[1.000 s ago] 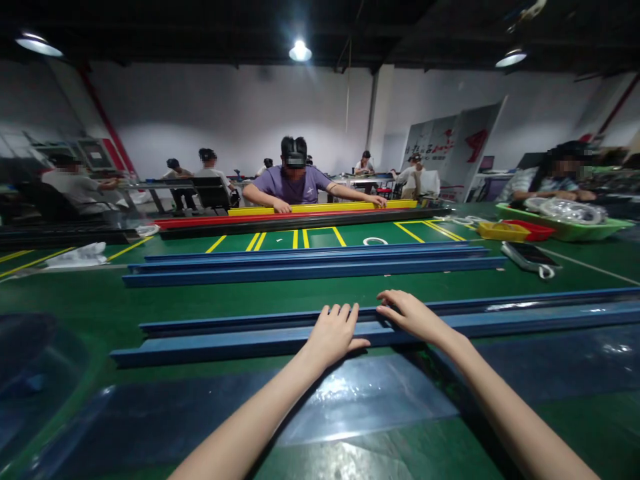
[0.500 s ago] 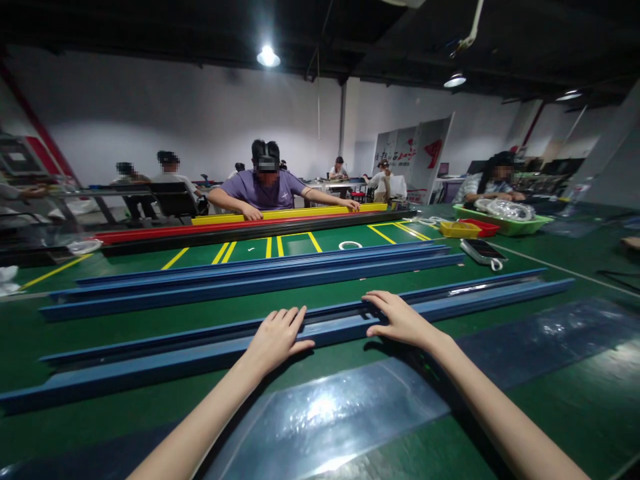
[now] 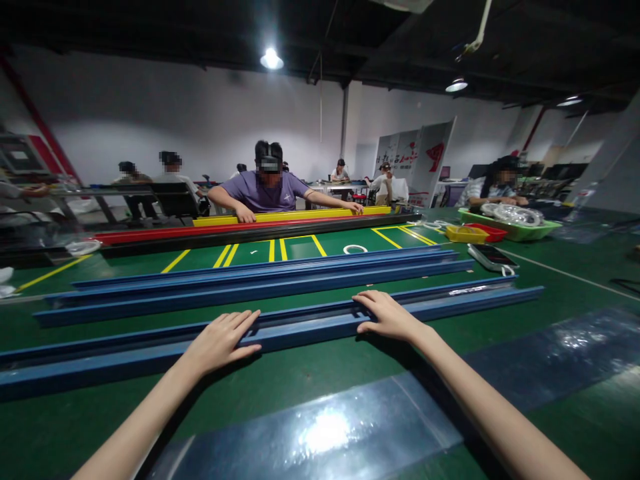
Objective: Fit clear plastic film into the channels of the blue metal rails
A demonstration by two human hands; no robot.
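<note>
Your blue channel [image 3: 310, 325] lies flat across the green table, long and narrow. Its open side faces up. It runs left to right, just nearer than two more blue channels [image 3: 260, 277].

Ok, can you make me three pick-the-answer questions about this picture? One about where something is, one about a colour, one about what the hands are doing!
1. Where is the phone?
A. right of the far blue rails
B. in the green tray
C. under a hand

2. What colour is the rail under the hands?
A. yellow
B. blue
C. red

3. How are the hands?
A. fists in the air
B. holding the phone
C. open, flat on the rail

Answers: 1 A, it lies on the table past the rails' right ends. 2 B, it is blue. 3 C, left hand and right hand rest on it, fingers spread.
</note>
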